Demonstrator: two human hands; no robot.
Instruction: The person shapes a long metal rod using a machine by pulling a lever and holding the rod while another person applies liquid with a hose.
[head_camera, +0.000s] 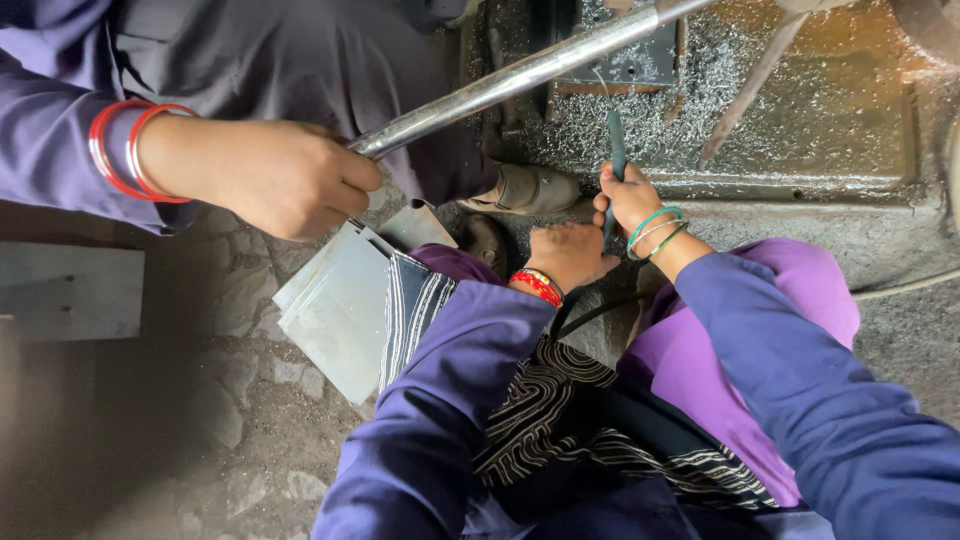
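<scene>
Head view looking straight down: right hand (630, 200), with green bangles at the wrist, is wrapped tight around a thin dark tool (616, 150) that sticks up from the fist toward the machine bed (800, 110), which is covered in metal shavings. Left hand (570, 255), red bangle on that wrist, sits just beside the right one, fingers curled under, but I can't tell if it's actually holding anything or just resting there. Both arms are in blue sleeves, with purple cloth and a black-and-white patterned scarf (560, 400) over the lap. Up at the top left is a co-worker's hand (285, 180), red bangles too, closed around the end of a long shiny steel bar (520, 75) that runs diagonally up to the right. Under that hand lies a stack of grey metal sheets (335, 310) on the rough stone floor (230, 420). A shoe (535, 188) sits between the bar and the two hands, close to the bed's edge.
</scene>
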